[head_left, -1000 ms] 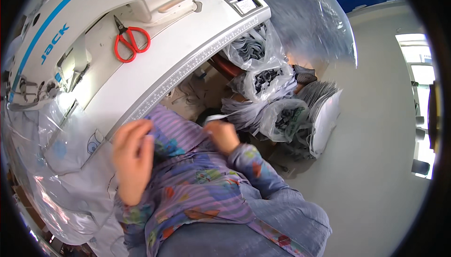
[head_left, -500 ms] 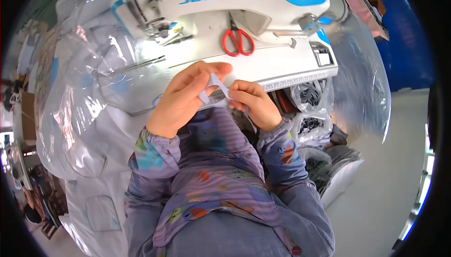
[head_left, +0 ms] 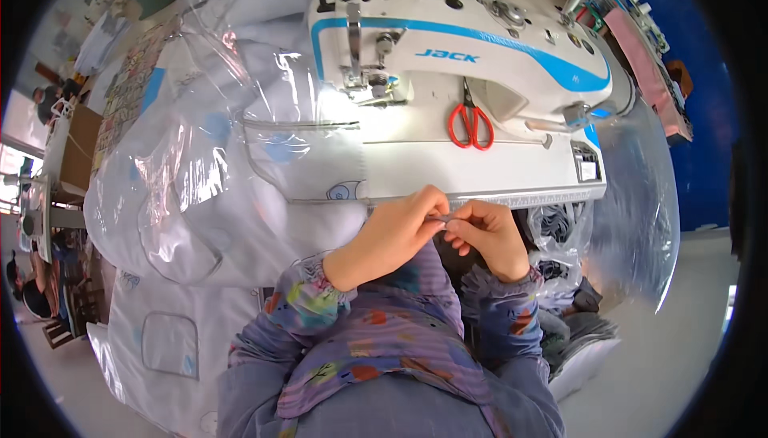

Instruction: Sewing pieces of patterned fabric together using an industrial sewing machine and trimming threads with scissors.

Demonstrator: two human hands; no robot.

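Handwork on a small greyish strip (head_left: 441, 219), just in front of the sewing machine (head_left: 512, 58).
Left of the machine spreads clear plastic sheeting (head_left: 192, 206); before the machine, the left hand (head_left: 390, 236) has its grip closed on the strip, and the right hand (head_left: 494, 240) pinches it too, fingertips meeting. Red-handled scissors (head_left: 466, 107) lie under the machine's arm. The step seems to be fingering the strip into shape; the next move likely calls for one firm pinch while the other shifts.

Head-worn fisheye, looking down from close above.
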